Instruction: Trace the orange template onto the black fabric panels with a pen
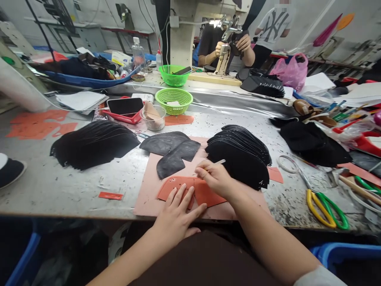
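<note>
My left hand (175,216) lies with fingers spread on an orange shoe-pattern template (169,188), pressing it flat. In my right hand (216,178) a slim pen (220,162) is gripped; its tip is over the template's upper edge, near the middle. Beneath the template lies a pale pink board (145,198). Just beyond my hands, a dark grey leather piece (174,153) with two lobes rests partly on the board. A fanned stack of black cut pieces (238,159) stands right of my right hand, and another black stack (95,143) sits to the left.
Scissors (326,208) with yellow and green handles lie at the right. An orange strip (110,196) is near the front edge. Behind are a phone (125,106), a plastic cup (153,118) and a green basket (174,99). Across the table, another person's hands (242,43) work at a sewing machine (224,51).
</note>
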`<action>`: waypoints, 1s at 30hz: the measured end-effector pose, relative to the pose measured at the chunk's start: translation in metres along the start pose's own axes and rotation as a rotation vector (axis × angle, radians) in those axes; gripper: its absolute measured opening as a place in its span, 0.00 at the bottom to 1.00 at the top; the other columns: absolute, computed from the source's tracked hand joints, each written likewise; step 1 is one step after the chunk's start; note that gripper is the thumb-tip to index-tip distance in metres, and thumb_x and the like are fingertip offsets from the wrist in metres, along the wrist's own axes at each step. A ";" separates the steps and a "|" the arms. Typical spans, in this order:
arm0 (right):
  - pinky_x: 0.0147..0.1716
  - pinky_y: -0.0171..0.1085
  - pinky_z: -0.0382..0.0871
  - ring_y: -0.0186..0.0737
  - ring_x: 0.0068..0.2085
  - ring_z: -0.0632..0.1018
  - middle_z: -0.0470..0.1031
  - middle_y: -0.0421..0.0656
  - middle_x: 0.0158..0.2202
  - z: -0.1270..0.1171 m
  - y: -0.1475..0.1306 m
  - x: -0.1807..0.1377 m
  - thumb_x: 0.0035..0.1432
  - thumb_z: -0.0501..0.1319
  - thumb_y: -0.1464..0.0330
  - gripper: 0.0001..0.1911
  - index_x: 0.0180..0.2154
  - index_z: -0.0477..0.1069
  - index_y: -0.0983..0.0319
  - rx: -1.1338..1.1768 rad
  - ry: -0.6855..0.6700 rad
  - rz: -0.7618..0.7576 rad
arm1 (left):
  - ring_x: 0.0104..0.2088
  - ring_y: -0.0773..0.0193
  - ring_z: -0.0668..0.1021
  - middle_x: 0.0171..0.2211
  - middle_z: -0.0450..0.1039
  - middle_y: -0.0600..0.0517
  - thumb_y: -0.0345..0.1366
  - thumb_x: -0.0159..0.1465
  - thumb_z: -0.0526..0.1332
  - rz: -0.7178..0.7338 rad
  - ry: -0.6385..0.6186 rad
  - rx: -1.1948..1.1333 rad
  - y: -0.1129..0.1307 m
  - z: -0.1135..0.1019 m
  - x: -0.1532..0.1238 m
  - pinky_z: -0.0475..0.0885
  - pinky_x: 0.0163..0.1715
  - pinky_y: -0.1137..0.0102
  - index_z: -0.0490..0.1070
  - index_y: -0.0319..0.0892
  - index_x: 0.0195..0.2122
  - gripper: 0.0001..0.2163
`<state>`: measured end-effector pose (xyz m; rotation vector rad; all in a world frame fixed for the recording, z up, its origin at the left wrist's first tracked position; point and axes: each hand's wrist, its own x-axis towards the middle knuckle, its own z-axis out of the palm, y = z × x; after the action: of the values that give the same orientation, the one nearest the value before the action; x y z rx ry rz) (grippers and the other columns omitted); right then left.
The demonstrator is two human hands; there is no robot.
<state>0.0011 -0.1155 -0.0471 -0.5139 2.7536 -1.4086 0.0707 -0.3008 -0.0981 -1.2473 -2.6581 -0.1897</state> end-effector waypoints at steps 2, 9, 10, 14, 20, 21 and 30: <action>0.30 0.31 0.64 0.34 0.29 0.74 0.73 0.40 0.27 0.019 -0.012 0.012 0.61 0.50 0.67 0.12 0.28 0.67 0.61 0.019 -0.121 -0.053 | 0.60 0.43 0.56 0.61 0.53 0.45 0.50 0.50 0.67 -0.005 -0.007 -0.015 0.000 0.001 -0.001 0.52 0.55 0.51 0.54 0.58 0.60 0.36; 0.31 0.33 0.62 0.37 0.31 0.73 0.74 0.41 0.28 0.045 -0.027 0.029 0.62 0.52 0.68 0.09 0.33 0.68 0.61 -0.241 -0.281 -0.038 | 0.59 0.45 0.57 0.57 0.58 0.45 0.53 0.56 0.61 -0.003 0.033 -0.055 0.000 0.001 -0.001 0.51 0.56 0.50 0.55 0.57 0.59 0.31; 0.31 0.33 0.62 0.37 0.31 0.73 0.73 0.41 0.28 0.044 -0.028 0.028 0.62 0.52 0.68 0.09 0.32 0.68 0.61 -0.240 -0.287 -0.037 | 0.59 0.45 0.57 0.57 0.59 0.45 0.54 0.56 0.61 0.001 0.042 -0.053 0.000 0.000 -0.001 0.52 0.56 0.50 0.56 0.57 0.59 0.31; 0.30 0.32 0.63 0.35 0.29 0.73 0.73 0.40 0.27 0.044 -0.031 0.027 0.63 0.51 0.69 0.10 0.31 0.68 0.62 -0.190 -0.319 -0.044 | 0.59 0.45 0.56 0.57 0.59 0.44 0.56 0.56 0.60 0.014 0.053 -0.042 0.000 0.000 -0.002 0.53 0.55 0.51 0.56 0.57 0.59 0.31; 0.31 0.32 0.64 0.35 0.30 0.74 0.74 0.40 0.28 0.043 -0.028 0.026 0.62 0.52 0.68 0.10 0.31 0.69 0.61 -0.150 -0.339 -0.054 | 0.59 0.43 0.57 0.57 0.59 0.44 0.55 0.57 0.58 0.006 0.017 -0.038 0.000 0.001 -0.004 0.53 0.54 0.50 0.54 0.58 0.59 0.30; 0.31 0.32 0.64 0.35 0.29 0.74 0.74 0.40 0.27 0.038 -0.025 0.024 0.62 0.51 0.67 0.11 0.32 0.69 0.61 -0.133 -0.324 -0.045 | 0.59 0.43 0.57 0.58 0.58 0.43 0.55 0.57 0.59 0.005 0.016 -0.033 0.000 0.002 -0.004 0.54 0.54 0.50 0.54 0.58 0.60 0.30; 0.32 0.35 0.64 0.38 0.32 0.69 0.68 0.41 0.33 -0.014 0.004 -0.022 0.43 0.66 0.72 0.11 0.28 0.63 0.61 -0.356 -0.227 0.158 | 0.53 0.53 0.68 0.53 0.66 0.47 0.50 0.57 0.62 -0.046 -0.080 -0.253 -0.022 -0.023 0.011 0.65 0.50 0.61 0.58 0.47 0.57 0.29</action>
<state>0.0182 -0.0960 -0.0446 -0.4176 2.7882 -0.7768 0.0500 -0.3109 -0.0735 -1.2892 -2.8020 -0.5074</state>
